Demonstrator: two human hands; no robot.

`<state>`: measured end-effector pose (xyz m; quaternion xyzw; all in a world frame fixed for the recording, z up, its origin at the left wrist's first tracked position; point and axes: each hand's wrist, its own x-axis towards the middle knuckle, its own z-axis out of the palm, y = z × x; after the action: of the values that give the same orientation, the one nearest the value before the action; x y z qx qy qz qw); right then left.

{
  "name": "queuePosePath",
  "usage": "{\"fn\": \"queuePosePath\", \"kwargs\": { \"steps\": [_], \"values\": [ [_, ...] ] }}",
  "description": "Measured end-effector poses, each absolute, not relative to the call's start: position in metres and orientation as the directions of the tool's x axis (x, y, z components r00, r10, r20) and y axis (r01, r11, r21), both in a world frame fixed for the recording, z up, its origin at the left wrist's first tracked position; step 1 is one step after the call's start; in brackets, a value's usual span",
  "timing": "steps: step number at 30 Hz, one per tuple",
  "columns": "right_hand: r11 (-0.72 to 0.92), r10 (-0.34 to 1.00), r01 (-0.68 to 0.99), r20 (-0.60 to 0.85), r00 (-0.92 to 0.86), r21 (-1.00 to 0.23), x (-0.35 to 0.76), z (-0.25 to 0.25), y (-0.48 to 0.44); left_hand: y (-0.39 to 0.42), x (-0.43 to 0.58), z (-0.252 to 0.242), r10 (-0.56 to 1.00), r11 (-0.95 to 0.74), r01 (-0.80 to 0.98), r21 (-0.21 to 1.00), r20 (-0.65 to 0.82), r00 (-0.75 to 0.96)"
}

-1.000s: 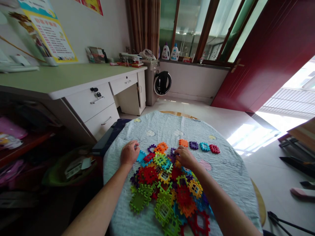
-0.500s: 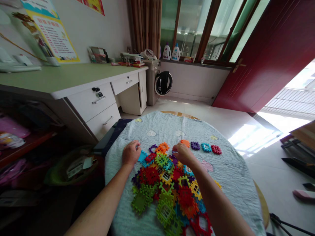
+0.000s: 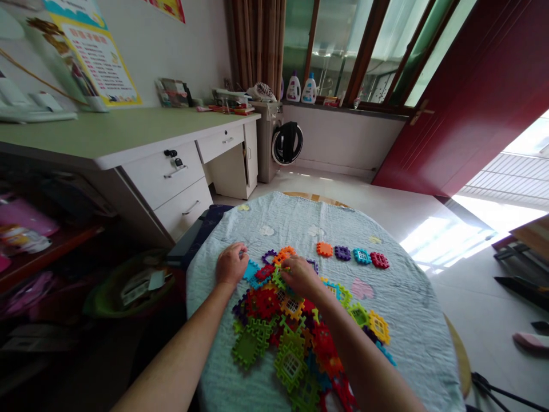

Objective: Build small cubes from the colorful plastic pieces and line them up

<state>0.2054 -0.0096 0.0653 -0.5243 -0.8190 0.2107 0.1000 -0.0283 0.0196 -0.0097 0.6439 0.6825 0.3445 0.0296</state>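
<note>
Many tiles [image 3: 290, 324]: toothed squares, mixed colours, heaped lower centre.
Left hand [image 3: 231, 264], right hand [image 3: 300, 276]: fingers curled on tiles, grip unclear.

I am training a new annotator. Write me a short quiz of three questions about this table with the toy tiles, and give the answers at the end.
1. True or false: the row of four single square plastic tiles on the pale blue quilted cloth lies apart from the left hand and the right hand.
2. Which colour is the tile at the right end of that row? A orange, B red, C purple.
3. Fill in the word: the right hand rests on the ___ of colourful notched plastic tiles.

Key: 1 true; 2 B, the red tile; 3 heap.
</note>
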Motion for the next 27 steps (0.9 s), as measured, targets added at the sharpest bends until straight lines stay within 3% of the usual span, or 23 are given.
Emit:
{"fn": "queuePosePath", "kwargs": {
  "steps": [11,19,27],
  "values": [
    [0.407,0.849,0.738,-0.076,-0.523,-0.538,0.222,0.076,-0.035,0.018,-0.028,-0.009,0.893,-0.078,0.860,0.505,0.419,-0.165],
    [0.356,0.889,0.702,-0.009,-0.458,-0.617,0.254,0.077,-0.058,0.018,-0.027,-0.006,0.900,-0.064,0.864,0.499,0.403,-0.166],
    [0.404,0.904,0.749,0.105,-0.415,-0.525,0.236,0.057,-0.067,0.018,-0.027,-0.006,0.899,-0.069,0.866,0.496,0.407,-0.162]
  ]
}}
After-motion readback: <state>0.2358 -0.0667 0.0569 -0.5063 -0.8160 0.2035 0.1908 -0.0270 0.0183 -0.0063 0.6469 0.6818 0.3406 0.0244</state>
